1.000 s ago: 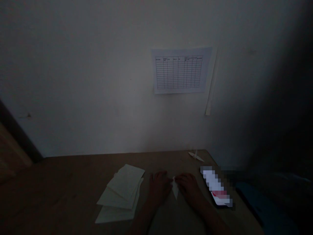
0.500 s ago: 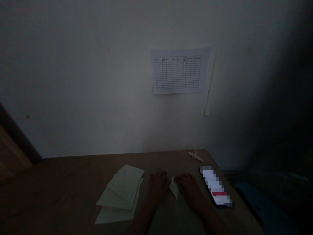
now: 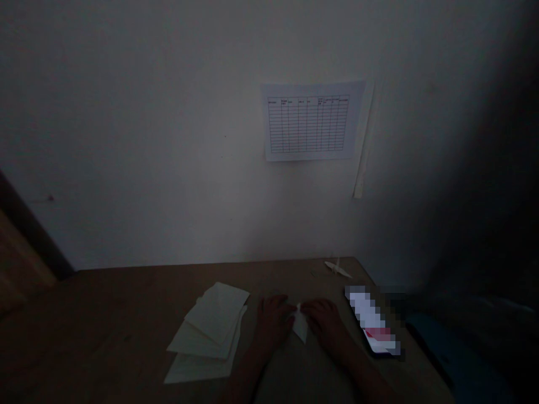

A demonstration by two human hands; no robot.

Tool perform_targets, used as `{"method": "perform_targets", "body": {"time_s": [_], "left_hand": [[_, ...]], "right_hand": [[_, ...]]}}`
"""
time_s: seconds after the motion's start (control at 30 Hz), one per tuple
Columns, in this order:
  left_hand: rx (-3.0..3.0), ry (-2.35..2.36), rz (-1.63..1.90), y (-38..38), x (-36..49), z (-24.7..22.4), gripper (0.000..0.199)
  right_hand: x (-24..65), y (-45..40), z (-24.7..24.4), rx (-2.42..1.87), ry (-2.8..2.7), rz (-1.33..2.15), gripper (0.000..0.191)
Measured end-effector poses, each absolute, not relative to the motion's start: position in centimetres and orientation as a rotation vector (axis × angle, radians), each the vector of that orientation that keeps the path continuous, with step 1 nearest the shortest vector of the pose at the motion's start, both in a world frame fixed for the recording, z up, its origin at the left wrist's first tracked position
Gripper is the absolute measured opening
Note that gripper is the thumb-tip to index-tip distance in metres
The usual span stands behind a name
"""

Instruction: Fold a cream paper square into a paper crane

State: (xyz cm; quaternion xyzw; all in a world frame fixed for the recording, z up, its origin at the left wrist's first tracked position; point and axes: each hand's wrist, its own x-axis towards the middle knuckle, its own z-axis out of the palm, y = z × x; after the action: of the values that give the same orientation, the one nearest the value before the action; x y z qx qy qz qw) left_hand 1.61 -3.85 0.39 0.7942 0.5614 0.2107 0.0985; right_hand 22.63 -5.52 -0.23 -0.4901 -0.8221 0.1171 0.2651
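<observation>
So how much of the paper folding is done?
One small, white folded-paper figure already looks finished, at the brown table's back edge. The left hand and right hand are at a narrow, pointed white paper piece, probably partway. The overlapping pale, flat paper sheets look unfolded, so they may be left to do.

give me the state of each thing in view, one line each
small paper: folded, between both hands
paper sheets: loosely stacked, fanned out
folded paper figure: set down near the table's far edge
phone: screen lit
printed chart: up on the wall
</observation>
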Motion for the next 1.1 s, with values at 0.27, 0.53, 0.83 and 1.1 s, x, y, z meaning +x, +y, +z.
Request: {"method": "perform_targets", "body": {"time_s": [0.27, 0.53, 0.83, 1.1], "left_hand": [[2.32, 1.665, 0.593, -3.7, 1.7, 0.5, 0.031], [2.33, 1.643, 0.595, -3.9, 1.6, 0.6, 0.031], [2.35, 1.648, 0.577, -3.8, 1.5, 0.5, 0.029], [2.357, 1.608, 0.561, -3.9, 1.4, 1.0, 0.032]], "right_hand": [[22.7, -5.3, -0.8, -1.351, -2.12, 0.331, 0.033], [23.2, -5.0, -1.2, -1.292, -2.073, 0.404, 0.028], [23.5, -5.2, -1.1, -1.21, -2.1, 0.344, 0.028], [23.6, -5.0, -2.2, -1.086, -2.159, 0.362, 0.035]]}}
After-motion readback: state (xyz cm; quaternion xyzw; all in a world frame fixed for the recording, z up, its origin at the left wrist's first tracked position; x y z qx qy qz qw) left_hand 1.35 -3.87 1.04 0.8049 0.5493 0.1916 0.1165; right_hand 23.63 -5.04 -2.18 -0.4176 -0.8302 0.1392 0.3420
